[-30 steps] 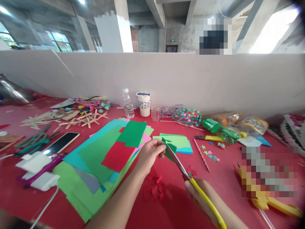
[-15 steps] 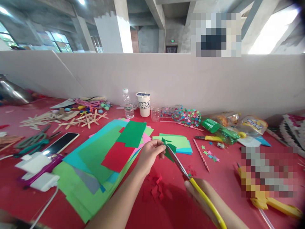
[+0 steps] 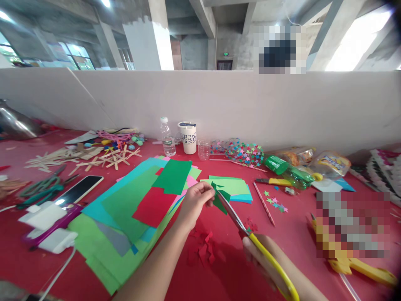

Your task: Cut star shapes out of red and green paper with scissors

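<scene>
Pinched between the fingertips of my left hand is a small piece of dark green paper. My right hand is wrapped round the yellow handles of a pair of scissors. The blades point up and left, and their tips lie against the green paper, close to my left fingertips. Below my hands, red paper scraps lie on the red table. To the left is a stack of coloured sheets, with a dark green sheet and a red sheet on top.
Behind stand a water bottle and a white cup. A yellow utility knife, a striped straw and star confetti lie to the right, beside a green bottle. A phone and a purple power strip are left.
Hardly anything differs. The green paper has shifted slightly at the scissor tips, and the whole view has moved a little. Both hands keep their hold.
</scene>
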`<state>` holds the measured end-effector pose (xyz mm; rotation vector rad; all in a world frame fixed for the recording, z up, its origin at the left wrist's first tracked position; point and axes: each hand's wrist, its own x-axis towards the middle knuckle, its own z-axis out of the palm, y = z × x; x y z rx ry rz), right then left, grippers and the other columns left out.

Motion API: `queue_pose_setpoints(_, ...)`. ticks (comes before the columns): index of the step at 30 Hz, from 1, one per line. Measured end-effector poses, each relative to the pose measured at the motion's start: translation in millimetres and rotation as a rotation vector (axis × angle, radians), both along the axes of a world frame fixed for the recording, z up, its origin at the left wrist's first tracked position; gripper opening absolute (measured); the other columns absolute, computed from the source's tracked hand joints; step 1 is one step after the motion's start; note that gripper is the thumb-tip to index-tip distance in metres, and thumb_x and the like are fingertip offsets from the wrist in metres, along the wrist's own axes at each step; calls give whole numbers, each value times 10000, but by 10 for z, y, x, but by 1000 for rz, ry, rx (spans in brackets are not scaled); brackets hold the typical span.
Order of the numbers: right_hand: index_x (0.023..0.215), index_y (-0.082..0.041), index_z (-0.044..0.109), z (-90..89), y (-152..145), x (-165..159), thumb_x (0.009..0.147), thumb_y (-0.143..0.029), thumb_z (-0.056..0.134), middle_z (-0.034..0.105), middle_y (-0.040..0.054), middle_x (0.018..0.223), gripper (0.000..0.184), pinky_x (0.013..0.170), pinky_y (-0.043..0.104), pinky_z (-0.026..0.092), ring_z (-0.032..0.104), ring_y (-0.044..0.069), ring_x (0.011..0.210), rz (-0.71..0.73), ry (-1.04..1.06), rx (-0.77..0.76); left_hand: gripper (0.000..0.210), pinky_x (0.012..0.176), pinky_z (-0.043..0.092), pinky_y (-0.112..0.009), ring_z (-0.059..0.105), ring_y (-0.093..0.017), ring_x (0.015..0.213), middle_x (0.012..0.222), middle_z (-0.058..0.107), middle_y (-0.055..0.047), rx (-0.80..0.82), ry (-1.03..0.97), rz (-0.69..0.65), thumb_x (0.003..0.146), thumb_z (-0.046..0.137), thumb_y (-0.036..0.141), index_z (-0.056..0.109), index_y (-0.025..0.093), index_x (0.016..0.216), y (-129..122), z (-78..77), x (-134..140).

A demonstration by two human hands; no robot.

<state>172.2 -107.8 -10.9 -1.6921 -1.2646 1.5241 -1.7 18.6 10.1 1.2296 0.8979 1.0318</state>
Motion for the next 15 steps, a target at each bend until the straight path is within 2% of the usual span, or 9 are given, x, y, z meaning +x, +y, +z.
queue_pose_setpoints(6, 642, -195, 451, -137, -12, 49, 709, -845, 343, 315, -114, 383, 661, 283, 154, 166, 250, 24, 257, 7, 99, 49, 129, 521, 379, -230, 486, -98, 489, 543, 556, 30, -9, -5, -12, 710, 642, 283, 584, 169, 689, -31, -18, 36)
queue_pose_setpoints(11, 648, -193, 450, -101, -27, 42, 722, -838, 329, 320, -112, 386, 661, 291, 157, 155, 257, 26, 264, 23, 82, 51, 146, 519, 377, -228, 492, -97, 491, 567, 564, 27, -3, -14, 12, 715, 649, 295, 582, 166, 704, -30, -12, 37)
queue_pose_setpoints(15, 649, -193, 447, -92, -36, 29, 705, -852, 322, 319, -116, 381, 674, 292, 155, 148, 261, 26, 256, 10, 77, 53, 136, 521, 372, -225, 477, -95, 492, 547, 553, 28, -33, -21, -25, 713, 648, 284, 585, 164, 710, -30, -24, 38)
